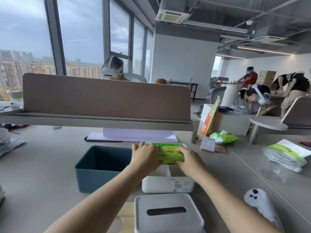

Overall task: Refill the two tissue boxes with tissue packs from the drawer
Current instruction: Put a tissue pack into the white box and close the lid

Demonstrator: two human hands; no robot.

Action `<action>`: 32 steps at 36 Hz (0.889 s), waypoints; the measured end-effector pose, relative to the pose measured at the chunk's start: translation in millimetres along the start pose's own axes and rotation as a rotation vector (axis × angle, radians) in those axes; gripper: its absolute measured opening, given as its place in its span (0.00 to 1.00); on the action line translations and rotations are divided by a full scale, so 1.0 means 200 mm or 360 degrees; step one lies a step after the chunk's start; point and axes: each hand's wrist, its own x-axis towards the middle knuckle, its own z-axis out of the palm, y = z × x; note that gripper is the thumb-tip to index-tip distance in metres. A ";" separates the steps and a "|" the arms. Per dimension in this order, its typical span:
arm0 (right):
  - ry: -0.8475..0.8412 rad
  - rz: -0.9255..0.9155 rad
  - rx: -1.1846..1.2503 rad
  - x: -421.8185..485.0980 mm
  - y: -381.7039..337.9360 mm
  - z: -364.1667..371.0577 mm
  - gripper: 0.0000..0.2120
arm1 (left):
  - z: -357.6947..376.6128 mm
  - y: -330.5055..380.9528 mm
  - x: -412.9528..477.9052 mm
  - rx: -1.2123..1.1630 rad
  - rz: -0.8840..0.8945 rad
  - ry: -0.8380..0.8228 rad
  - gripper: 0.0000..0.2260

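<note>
A green tissue pack is held at both ends over the open white tissue box in the middle of the desk. My left hand grips its left end and my right hand grips its right end. Left of the white box stands an open dark teal tissue box, which looks empty. A grey lid with a slot lies nearest me, in front of the white box. More green tissue packaging lies at the back right, and another opened pack lies to the right.
A brown divider panel on a raised shelf crosses the desk behind the boxes. A small desk calendar stands at right, a white controller lies at front right, and white paper lies under the shelf. Several people work in the background.
</note>
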 end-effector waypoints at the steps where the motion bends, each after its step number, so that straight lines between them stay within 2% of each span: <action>1: -0.0015 0.0003 -0.0031 0.00 -0.01 0.01 0.24 | 0.00 0.00 0.00 0.0014 -0.0007 0.0006 0.21; 7: 0.0010 0.0010 -0.0048 -0.01 -0.02 -0.03 0.25 | -0.02 -0.01 -0.01 0.0002 -0.0007 0.0005 0.23; 13: 0.0024 -0.0071 0.0010 -0.06 -0.04 -0.12 0.21 | -0.08 0.00 -0.04 0.0002 0.0002 0.0003 0.25; 23: 0.0170 -0.0229 0.0094 -0.26 -0.08 -0.25 0.18 | -0.24 0.00 -0.30 -0.0185 0.0139 0.0204 0.23; 32: -0.0034 -0.0340 0.0100 -0.69 -0.04 -0.12 0.17 | -0.18 -0.11 -0.79 -0.0400 0.0154 -0.0072 0.24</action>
